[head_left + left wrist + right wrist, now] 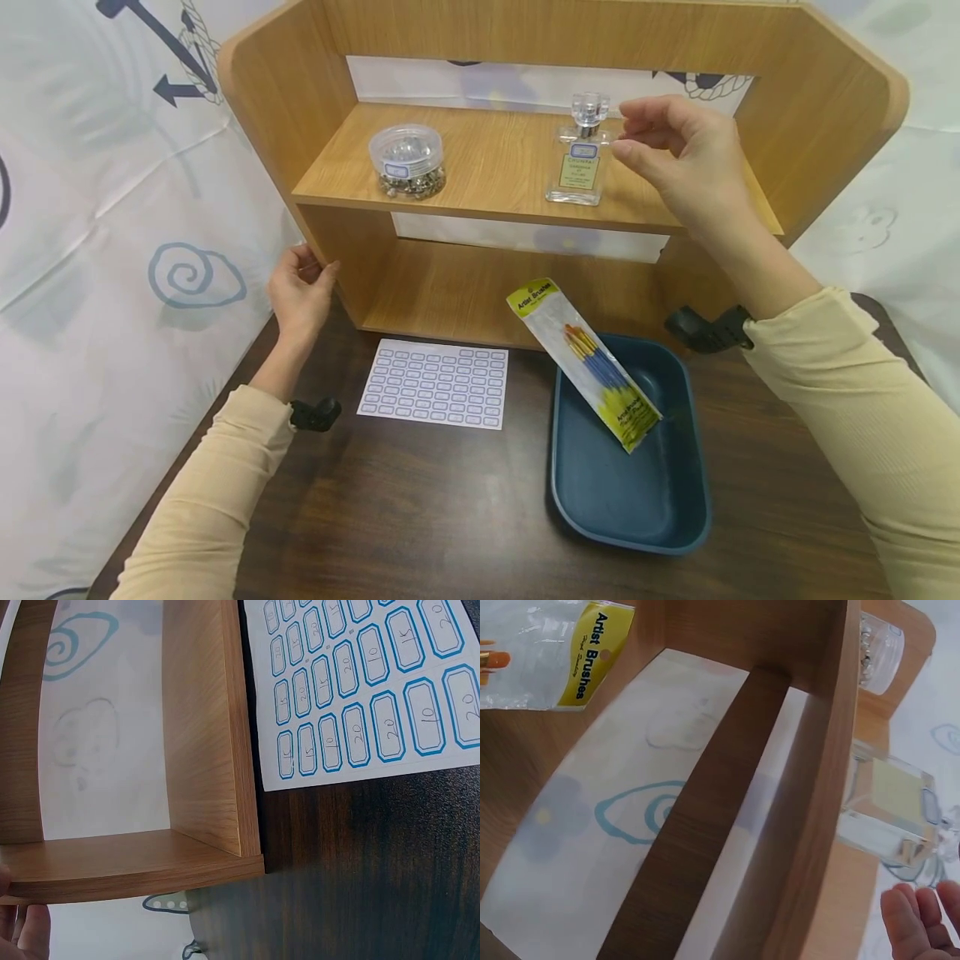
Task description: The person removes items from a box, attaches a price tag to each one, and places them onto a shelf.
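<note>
A clear glass perfume bottle (pixel 577 171) with a faceted cap and a small blue-bordered sticker stands on the upper board of a wooden shelf (pixel 495 179). My right hand (pixel 690 154) is just right of it, thumb and fingers apart. In the right wrist view the fingertips (pixel 901 911) show a gap from the glass. My left hand (pixel 302 292) grips the front edge of the shelf's left side panel, fingers on either side of the board. Left of the bottle sits a round clear jar (pixel 408 160) of small metallic pieces, also stickered.
A sheet of blue-bordered number stickers (pixel 435 383) lies on the dark table (pixel 420 500) before the shelf. To its right, a packet of artist brushes (pixel 585 367) leans across a dark blue tray (pixel 637 508). Patterned white cloth (pixel 97 250) hangs behind.
</note>
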{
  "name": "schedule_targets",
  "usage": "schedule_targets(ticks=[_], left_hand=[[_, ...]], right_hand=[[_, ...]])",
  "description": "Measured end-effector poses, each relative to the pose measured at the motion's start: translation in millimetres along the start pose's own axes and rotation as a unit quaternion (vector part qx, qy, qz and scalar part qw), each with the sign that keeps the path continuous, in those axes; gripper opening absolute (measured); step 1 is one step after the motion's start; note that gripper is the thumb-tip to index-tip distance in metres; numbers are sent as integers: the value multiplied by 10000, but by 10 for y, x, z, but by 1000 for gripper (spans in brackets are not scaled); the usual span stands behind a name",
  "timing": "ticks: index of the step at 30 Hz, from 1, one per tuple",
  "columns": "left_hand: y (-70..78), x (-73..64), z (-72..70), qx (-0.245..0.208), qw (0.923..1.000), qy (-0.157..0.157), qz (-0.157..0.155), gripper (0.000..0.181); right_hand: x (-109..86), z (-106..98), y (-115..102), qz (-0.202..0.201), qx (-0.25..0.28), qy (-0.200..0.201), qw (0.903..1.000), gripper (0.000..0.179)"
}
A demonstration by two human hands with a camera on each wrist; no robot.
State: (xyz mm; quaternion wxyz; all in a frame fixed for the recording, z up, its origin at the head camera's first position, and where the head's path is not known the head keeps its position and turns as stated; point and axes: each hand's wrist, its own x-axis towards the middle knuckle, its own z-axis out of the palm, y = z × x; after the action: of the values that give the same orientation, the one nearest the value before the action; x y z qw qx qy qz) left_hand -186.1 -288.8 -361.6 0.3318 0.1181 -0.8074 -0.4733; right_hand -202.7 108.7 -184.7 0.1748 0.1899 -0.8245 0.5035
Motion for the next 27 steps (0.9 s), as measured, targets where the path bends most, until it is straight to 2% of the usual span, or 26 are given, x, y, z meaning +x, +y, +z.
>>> schedule_targets(ticks=[3, 6, 9, 12, 14, 17, 21, 27], left_hand=[[1, -4, 8, 26, 10000, -19, -43, 27], [4, -7, 10, 84, 9999, -36, -54, 27], [7, -8, 9, 89, 9999, -41, -43, 27], [17, -9, 6, 60, 10000, -17, -52, 27], [26, -10, 16, 17, 10000, -20, -60, 27], [33, -7, 25, -32, 10000, -24, -56, 27], [37, -6, 24, -53, 9999, -2, -88, 27], [31, -10, 20, -35, 9999, 5, -132, 23]], right_hand=[[-89, -63, -34, -58, -210, 301, 9993, 33], [-225, -138, -71, -98, -184, 593, 9980, 32], [-395, -207, -85, -120, 60, 803, 9967, 33], [-602, -264, -24, -185, 424, 787, 9958, 35], [-767, -299, 74, -192, 579, 704, 9957, 36], [-1037, -337, 273, -81, 356, 526, 9979, 38], [-1353, -364, 593, 313, -78, 342, 9989, 39], [-1687, -385, 1044, 983, -364, -71, 9945, 42]])
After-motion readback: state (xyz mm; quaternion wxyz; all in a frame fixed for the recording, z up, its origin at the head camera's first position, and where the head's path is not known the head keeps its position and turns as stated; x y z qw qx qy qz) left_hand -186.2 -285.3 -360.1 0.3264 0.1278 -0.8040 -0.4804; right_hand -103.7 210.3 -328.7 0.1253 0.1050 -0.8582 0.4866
